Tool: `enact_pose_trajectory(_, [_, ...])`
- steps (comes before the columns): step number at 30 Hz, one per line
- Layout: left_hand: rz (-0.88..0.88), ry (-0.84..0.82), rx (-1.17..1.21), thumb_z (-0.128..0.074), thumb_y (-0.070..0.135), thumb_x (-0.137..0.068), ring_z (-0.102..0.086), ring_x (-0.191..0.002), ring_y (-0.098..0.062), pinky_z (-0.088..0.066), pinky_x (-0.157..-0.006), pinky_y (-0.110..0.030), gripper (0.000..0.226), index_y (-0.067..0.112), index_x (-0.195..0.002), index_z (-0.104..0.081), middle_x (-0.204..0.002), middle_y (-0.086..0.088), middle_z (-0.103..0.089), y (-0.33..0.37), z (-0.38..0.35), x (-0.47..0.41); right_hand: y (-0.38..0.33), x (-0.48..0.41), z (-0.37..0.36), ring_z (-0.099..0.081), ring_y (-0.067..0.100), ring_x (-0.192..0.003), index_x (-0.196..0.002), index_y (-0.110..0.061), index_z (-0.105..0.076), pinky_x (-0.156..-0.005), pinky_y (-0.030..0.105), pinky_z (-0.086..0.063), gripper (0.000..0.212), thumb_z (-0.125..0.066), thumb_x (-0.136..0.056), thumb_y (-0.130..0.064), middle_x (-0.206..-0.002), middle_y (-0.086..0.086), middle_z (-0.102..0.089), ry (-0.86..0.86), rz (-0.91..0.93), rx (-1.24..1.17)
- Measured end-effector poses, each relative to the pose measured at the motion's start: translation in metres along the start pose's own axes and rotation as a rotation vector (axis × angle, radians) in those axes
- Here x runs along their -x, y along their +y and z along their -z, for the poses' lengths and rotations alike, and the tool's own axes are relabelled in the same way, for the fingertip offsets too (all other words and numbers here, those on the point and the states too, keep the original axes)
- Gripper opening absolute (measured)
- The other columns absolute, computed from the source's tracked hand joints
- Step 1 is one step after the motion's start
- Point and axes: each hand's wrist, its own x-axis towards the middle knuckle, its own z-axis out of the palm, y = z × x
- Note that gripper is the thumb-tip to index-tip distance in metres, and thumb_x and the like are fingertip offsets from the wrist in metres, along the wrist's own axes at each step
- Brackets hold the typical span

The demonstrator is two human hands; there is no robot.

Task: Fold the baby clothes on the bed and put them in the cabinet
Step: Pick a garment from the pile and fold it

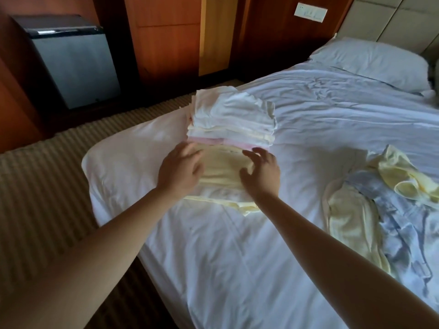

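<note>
Under the stack of folded baby clothes (232, 117), the bed (237, 257) spread out white and creased. The stack sat close to the mattress edge, with the striped carpet (47, 174) just beyond it on the left. We judged that edge the main hazard, since a nudge to the left could send the folded clothes to the floor.

Well to the right of the stack lay a heap of unfolded clothes (380, 210), pale yellow and blue-grey, so plenty of folding remained. Dragging a piece from that heap carelessly could rumple the sheet and shift what was already folded.

The stack itself was tall, white on top with a pink layer low down, and its layers did not line up squarely. Another garment set off-centre on it might tip it.

Just in front of the stack, touching its base, lay a folded yellow garment (223, 169), with loose hems poking out on our side. We thought the fold might come undone if it were lifted by the sides alone.

Our left hand (180, 169) rested flat on the garment's left edge, fingers straight. Our right hand (261, 172) sat at its right edge, fingers spread and slightly bent, not clamped on the cloth as far as we could tell.
</note>
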Motion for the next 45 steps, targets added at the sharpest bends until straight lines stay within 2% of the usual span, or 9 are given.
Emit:
enact_pose_trajectory(2, [-0.005,-0.169,-0.049,-0.018,0.058,-0.089,-0.029,-0.143,-0.026,-0.027,-0.116,-0.044,0.072,0.019,-0.14,-0.05,-0.152,-0.005,-0.04,0.009,-0.009,-0.001,-0.003,-0.001,-0.005,-0.027,0.021,-0.144,-0.143,-0.022,-0.047,-0.119,0.039,-0.021,0.053,-0.056,-0.091,-0.023,-0.152,0.001,-0.04,-0.166,0.144,0.079])
enact_pose_trajectory(5, [0.054,-0.256,-0.161,-0.001,0.068,-0.083,-0.011,-0.15,-0.021,-0.005,-0.12,-0.038,0.083,0.03,-0.154,-0.022,-0.163,-0.001,-0.015,0.008,-0.025,0.009,0.013,0.007,-0.016,0.0,0.014,-0.151,-0.155,-0.027,-0.017,-0.121,0.036,0.002,0.058,-0.036,-0.102,-0.041,-0.163,-0.004,-0.01,-0.425,0.123,0.168])
enact_pose_trajectory(10, [0.074,-0.282,-0.136,0.002,0.071,-0.078,-0.005,-0.151,-0.017,-0.001,-0.12,-0.035,0.087,0.033,-0.155,-0.013,-0.164,0.002,-0.005,0.008,-0.027,0.014,0.029,0.02,-0.023,0.009,0.01,-0.149,-0.156,-0.033,-0.005,-0.121,0.035,0.005,0.058,-0.025,-0.103,-0.048,-0.163,-0.009,0.002,-0.44,0.123,0.167])
enact_pose_trajectory(16, [0.104,-0.391,-0.128,-0.03,0.06,-0.097,-0.011,-0.15,-0.018,-0.014,-0.119,-0.039,0.066,0.027,-0.154,-0.022,-0.163,-0.004,-0.012,0.019,-0.01,-0.001,0.022,0.01,-0.007,-0.002,0.011,-0.15,-0.155,-0.028,-0.015,-0.122,0.039,-0.013,0.056,-0.031,-0.103,-0.041,-0.164,-0.006,-0.008,-0.567,0.127,0.211])
enact_pose_trajectory(19, [0.132,-0.426,-0.125,-0.035,0.056,-0.098,-0.017,-0.149,-0.023,-0.022,-0.116,-0.038,0.065,0.025,-0.154,-0.024,-0.162,-0.005,-0.017,0.038,0.0,0.014,0.023,0.025,0.017,-0.02,0.012,-0.148,-0.152,-0.032,-0.026,-0.116,0.037,-0.029,0.051,-0.035,-0.102,-0.029,-0.161,-0.009,-0.021,-0.61,0.11,0.192])
enact_pose_trajectory(22, [0.119,-0.405,-0.077,-0.043,0.048,-0.098,-0.03,-0.143,-0.025,-0.03,-0.111,-0.034,0.059,0.026,-0.151,-0.031,-0.154,0.001,-0.037,0.063,0.017,0.037,0.023,0.043,0.053,-0.041,0.021,-0.137,-0.147,-0.041,-0.034,-0.106,0.035,-0.039,0.051,-0.034,-0.099,-0.024,-0.153,-0.006,-0.039,-0.651,0.086,0.219])
enact_pose_trajectory(31, [-0.078,-0.331,0.146,-0.053,0.038,-0.095,-0.053,-0.121,-0.021,-0.039,-0.098,-0.029,0.048,0.027,-0.141,-0.047,-0.135,0.002,-0.055,0.202,0.053,0.046,0.059,0.099,0.192,-0.046,0.016,-0.133,-0.142,-0.033,-0.046,-0.105,0.029,-0.037,0.045,-0.045,-0.098,-0.024,-0.146,-0.004,-0.049,-0.478,0.038,0.251])
enact_pose_trajectory(38, [-0.258,-0.38,0.229,-0.053,0.031,-0.093,-0.052,-0.123,-0.022,-0.045,-0.096,-0.03,0.054,0.028,-0.146,-0.041,-0.138,0.0,-0.054,0.316,0.041,0.036,0.144,0.129,0.291,-0.055,0.019,-0.122,-0.139,-0.034,-0.05,-0.093,0.03,-0.044,0.045,-0.049,-0.095,-0.027,-0.135,0.0,-0.059,-0.34,-0.188,0.304])
enact_pose_trajectory(45, [-0.343,-0.407,0.25,-0.052,0.032,-0.095,-0.046,-0.131,-0.017,-0.038,-0.102,-0.025,0.053,0.028,-0.147,-0.04,-0.146,0.005,-0.047,0.38,0.006,0.003,0.214,0.11,0.322,-0.05,0.019,-0.129,-0.138,-0.036,-0.05,-0.101,0.033,-0.044,0.046,-0.05,-0.094,-0.026,-0.143,-0.004,-0.052,-0.267,-0.301,0.314])
